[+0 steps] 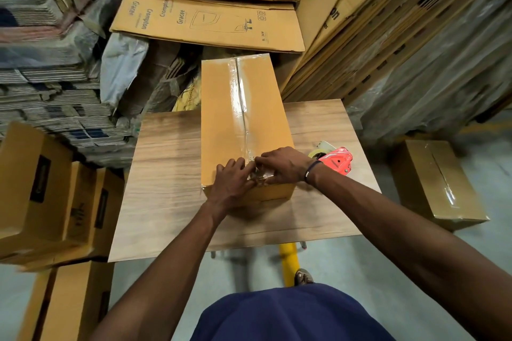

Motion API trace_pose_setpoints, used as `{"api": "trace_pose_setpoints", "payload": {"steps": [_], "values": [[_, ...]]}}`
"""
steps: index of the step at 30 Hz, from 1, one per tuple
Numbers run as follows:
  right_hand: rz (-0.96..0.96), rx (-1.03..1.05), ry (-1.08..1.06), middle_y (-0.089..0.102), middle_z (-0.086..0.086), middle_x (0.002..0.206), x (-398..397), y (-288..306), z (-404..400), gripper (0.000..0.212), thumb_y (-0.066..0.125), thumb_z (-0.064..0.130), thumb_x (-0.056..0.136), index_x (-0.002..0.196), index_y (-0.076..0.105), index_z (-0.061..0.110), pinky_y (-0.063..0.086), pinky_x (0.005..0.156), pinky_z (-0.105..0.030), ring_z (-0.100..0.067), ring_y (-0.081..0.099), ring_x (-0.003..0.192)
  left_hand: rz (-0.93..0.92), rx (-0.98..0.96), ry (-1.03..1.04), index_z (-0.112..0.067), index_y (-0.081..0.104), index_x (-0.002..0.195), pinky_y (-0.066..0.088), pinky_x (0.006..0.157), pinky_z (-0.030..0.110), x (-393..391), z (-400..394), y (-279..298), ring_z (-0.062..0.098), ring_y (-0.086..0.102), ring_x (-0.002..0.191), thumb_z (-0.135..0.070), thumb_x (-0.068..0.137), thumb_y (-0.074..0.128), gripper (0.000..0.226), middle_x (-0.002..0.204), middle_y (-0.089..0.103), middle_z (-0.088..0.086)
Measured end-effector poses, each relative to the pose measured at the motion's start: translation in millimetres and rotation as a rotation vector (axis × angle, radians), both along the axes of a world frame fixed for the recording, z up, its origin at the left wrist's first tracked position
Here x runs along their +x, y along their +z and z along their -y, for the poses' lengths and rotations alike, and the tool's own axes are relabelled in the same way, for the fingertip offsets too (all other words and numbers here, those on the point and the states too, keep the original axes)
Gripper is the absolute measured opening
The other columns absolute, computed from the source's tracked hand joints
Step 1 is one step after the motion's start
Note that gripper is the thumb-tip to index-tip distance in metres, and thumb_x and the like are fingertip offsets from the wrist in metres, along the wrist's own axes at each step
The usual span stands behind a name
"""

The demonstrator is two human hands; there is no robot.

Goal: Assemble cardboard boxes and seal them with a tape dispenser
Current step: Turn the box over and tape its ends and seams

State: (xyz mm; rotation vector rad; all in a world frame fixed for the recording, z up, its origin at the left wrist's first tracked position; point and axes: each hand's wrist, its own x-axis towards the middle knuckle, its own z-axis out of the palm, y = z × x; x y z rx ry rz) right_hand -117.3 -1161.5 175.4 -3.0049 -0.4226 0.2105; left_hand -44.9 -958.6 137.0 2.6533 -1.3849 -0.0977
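Box (243, 124) on the table (166, 174) is taped down the whole seam already. Both hands, left (232, 183) and right (279, 165), press the tape end (259, 174) flat, maybe pinching it. Tape dispenser (336, 160) sits beside.

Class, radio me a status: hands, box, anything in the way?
Both hands, left and right, pressing tape end on box. Seam taped. Dispenser down on table, right of box. Nothing blocking.
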Motion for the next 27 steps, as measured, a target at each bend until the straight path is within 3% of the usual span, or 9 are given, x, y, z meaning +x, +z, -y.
{"api": "trace_pose_setpoints", "payload": {"steps": [3, 8, 12, 15, 20, 24, 27], "values": [[0.008, -0.031, 0.017, 0.064, -0.003, 0.111, -6.1, -0.7, 7.2, 0.045, 0.067, 0.053, 0.094, 0.122, 0.053, 0.02, 0.036, 0.064, -0.035, -0.032, 0.065, 0.091, 0.01, 0.037, -0.084, -0.023, 0.052, 0.139, 0.04, 0.083, 0.041, 7.5, -10.6, 1.5, 0.028, 0.054, 0.111, -0.045, 0.099, 0.061, 0.047, 0.124, 0.055, 0.006], [0.004, -0.115, 0.026, 0.06, 0.002, 0.121, -24.3, 8.0, 29.8, 0.048, 0.058, 0.06, 0.099, 0.133, 0.048, 0.028, 0.039, 0.062, -0.034, -0.026, 0.065, 0.089, -0.033, 0.031, -0.167, -0.025, 0.051, 0.142, 0.039, 0.08, 0.033, 19.6, -29.5, 5.6, 0.024, 0.053, 0.104, -0.035, 0.097, 0.069, 0.049, 0.121, 0.055, 0.005], [-0.049, -0.088, 0.023, 0.057, 0.001, 0.127, -36.9, 11.1, 47.8, 0.051, 0.051, 0.062, 0.101, 0.142, 0.041, 0.032, 0.055, 0.071, -0.044, -0.026, 0.065, 0.088, -0.067, 0.026, -0.184, -0.023, 0.048, 0.141, 0.052, 0.081, 0.037, 30.9, -49.1, 10.6, 0.022, 0.053, 0.103, -0.035, 0.097, 0.069, 0.05, 0.124, 0.057, 0.003], [-0.103, -0.005, -0.001, 0.056, 0.001, 0.127, -43.3, 9.9, 53.3, 0.048, 0.057, 0.052, 0.102, 0.144, 0.039, 0.035, 0.056, 0.077, -0.049, -0.027, 0.065, 0.092, 0.001, 0.057, -0.179, -0.028, 0.049, 0.143, 0.049, 0.072, 0.032, 32.5, -61.1, 17.5, 0.019, 0.052, 0.101, -0.036, 0.097, 0.067, 0.051, 0.122, 0.057, 0.0], [-0.109, 0.119, -0.065, 0.058, 0.002, 0.124, -44.7, 9.1, 50.0, 0.051, 0.072, 0.033, 0.096, 0.14, 0.047, 0.032, 0.053, 0.082, -0.045, -0.021, 0.064, 0.093, -0.02, 0.051, -0.147, -0.04, 0.041, 0.154, 0.035, 0.058, 0.022, 33.8, -80.5, 25.1, 0.015, 0.046, 0.103, -0.031, 0.099, 0.066, 0.06, 0.121, 0.048, -0.005], [-0.124, 0.14, -0.112, 0.06, 0.001, 0.114, -42.2, 8.0, 48.3, 0.055, 0.078, 0.023, 0.091, 0.138, 0.051, 0.03, 0.05, 0.082, -0.04, -0.014, 0.055, 0.087, -0.124, 0.049, -0.139, -0.045, 0.036, 0.156, 0.052, 0.063, 0.034, 37.9, -86.2, 27.2, 0.013, 0.039, 0.103, -0.02, 0.1, 0.065, 0.068, 0.122, 0.044, -0.007], [-0.142, 0.154, -0.131, 0.059, 0.002, 0.111, -39.1, 9.8, 47.3, 0.058, 0.081, 0.019, 0.088, 0.137, 0.052, 0.029, 0.046, 0.08, -0.036, -0.015, 0.052, 0.089, -0.196, 0.051, -0.131, -0.046, 0.036, 0.156, 0.054, 0.071, 0.041, 41.7, -89.7, 27.9, 0.014, 0.039, 0.1, -0.006, 0.098, 0.064, 0.075, 0.121, 0.043, -0.008]]}}
